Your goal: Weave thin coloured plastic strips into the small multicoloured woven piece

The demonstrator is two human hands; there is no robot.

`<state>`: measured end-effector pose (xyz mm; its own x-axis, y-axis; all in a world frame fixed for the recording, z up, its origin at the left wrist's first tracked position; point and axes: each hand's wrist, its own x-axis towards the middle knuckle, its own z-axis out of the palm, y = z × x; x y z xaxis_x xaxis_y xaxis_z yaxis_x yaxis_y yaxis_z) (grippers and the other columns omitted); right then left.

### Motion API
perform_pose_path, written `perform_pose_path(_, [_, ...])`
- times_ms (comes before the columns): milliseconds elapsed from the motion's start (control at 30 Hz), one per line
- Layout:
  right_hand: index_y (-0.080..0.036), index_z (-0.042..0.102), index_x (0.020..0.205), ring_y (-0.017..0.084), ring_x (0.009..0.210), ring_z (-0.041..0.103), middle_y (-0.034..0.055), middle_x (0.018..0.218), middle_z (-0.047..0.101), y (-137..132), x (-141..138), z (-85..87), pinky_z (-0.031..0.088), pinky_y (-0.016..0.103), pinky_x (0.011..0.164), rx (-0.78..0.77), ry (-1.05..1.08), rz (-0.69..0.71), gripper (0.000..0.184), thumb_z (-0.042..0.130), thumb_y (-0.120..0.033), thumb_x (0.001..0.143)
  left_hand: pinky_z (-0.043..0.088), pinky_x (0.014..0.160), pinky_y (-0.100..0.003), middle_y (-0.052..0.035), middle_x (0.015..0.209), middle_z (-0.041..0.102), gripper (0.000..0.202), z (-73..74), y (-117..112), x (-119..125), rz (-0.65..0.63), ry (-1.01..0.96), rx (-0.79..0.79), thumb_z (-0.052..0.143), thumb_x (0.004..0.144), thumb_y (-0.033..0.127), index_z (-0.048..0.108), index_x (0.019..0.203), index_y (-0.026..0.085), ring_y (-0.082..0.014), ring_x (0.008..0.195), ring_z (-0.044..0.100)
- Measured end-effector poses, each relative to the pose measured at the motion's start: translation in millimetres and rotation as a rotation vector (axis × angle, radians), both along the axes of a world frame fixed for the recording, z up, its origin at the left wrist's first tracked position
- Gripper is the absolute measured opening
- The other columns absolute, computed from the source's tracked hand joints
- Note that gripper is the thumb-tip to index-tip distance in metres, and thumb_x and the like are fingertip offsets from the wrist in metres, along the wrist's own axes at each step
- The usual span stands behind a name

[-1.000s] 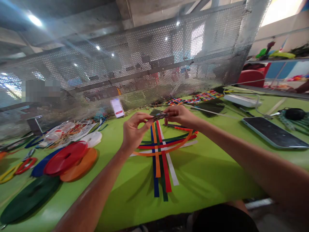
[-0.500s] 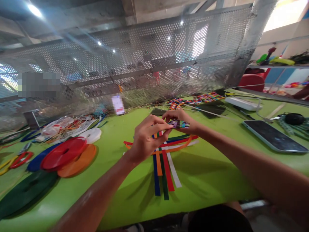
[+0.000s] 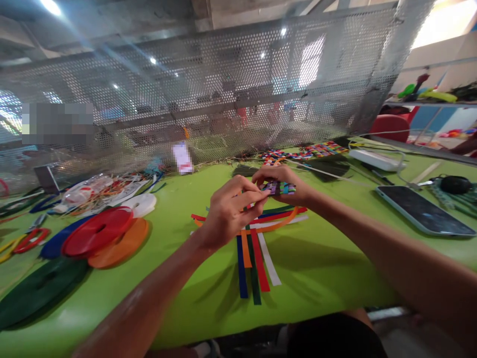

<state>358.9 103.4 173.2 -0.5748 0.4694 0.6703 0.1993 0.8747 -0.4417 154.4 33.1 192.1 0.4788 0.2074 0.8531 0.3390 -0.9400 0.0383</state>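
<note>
Head view: above the middle of a green bench (image 3: 320, 268), a person's right hand (image 3: 278, 181) curls closed around a small multicoloured woven strip piece (image 3: 280, 188), while the left hand (image 3: 229, 211) pinches its near end between thumb and fingers. Beneath the hands lie crossed flat strips (image 3: 255, 248) in blue, orange, green, red and white. Ribbon rolls, among them a red roll (image 3: 99, 231), sit toward the left edge; a tablet (image 3: 423, 209) lies near the right edge.
</note>
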Motion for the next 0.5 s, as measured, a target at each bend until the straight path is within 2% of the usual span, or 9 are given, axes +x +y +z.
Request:
perform_pose_path(100, [-0.015, 0.066, 0.093, 0.016, 0.073, 0.061, 0.0054, 0.083, 0.069, 0.7, -3.0, -2.0, 0.044, 0.026, 0.066, -0.010, 0.046, -0.043, 0.020, 0.056, -0.013, 0.076, 0.054, 0.072, -0.025, -0.0042, 0.090, 0.066, 0.014, -0.9, 4.9, -0.4, 0.022, -0.050, 0.022, 0.069, 0.092, 0.011, 0.073, 0.104, 0.017, -0.0131, 0.081, 0.064])
perform_pose_path(200, [-0.016, 0.066, 0.089, 0.015, 0.069, 0.057, 0.0048, 0.080, 0.067, 6.9, -3.6, -5.3, 0.042, 0.026, 0.065, -0.002, 0.056, -0.128, 0.017, 0.053, -0.016, 0.078, 0.053, 0.070, -0.024, -0.0030, 0.085, 0.066, 0.009, -0.4, 9.9, -0.5, 0.048, -0.148, -0.022, 0.070, 0.091, 0.012, 0.074, 0.096, 0.018, -0.0124, 0.077, 0.063])
perform_pose_path(300, [-0.017, 0.060, 0.072, 0.012, 0.058, 0.046, 0.0003, 0.064, 0.057, 16.1, -1.5, -8.1, 0.034, 0.025, 0.056, -0.032, 0.032, -0.226, 0.009, 0.053, -0.021, 0.078, 0.052, 0.068, -0.024, -0.0020, 0.083, 0.065, 0.005, -1.2, 16.9, -2.8, 0.056, -0.295, -0.183, 0.070, 0.089, 0.015, 0.073, 0.090, 0.018, -0.0122, 0.074, 0.062])
perform_pose_path(367, [-0.018, 0.057, 0.068, 0.012, 0.056, 0.042, -0.0015, 0.058, 0.051, 20.2, -0.4, -9.1, 0.031, 0.025, 0.054, -0.126, 0.039, -0.237, 0.016, 0.056, -0.028, 0.080, 0.053, 0.069, -0.023, -0.0020, 0.085, 0.065, 0.002, -4.1, 24.2, -6.4, 0.053, -0.418, -0.339, 0.070, 0.089, 0.020, 0.072, 0.088, 0.018, -0.0124, 0.076, 0.062])
perform_pose_path(500, [-0.017, 0.065, 0.081, 0.014, 0.060, 0.049, 0.0012, 0.065, 0.059, 19.9, -2.6, -9.2, 0.038, 0.027, 0.058, -0.329, 0.068, -0.141, 0.029, 0.060, -0.046, 0.084, 0.053, 0.065, -0.021, -0.0024, 0.082, 0.068, 0.013, -13.6, 43.2, -17.3, 0.048, -0.616, -0.551, 0.074, 0.085, 0.030, 0.070, 0.088, 0.018, -0.0126, 0.074, 0.063])
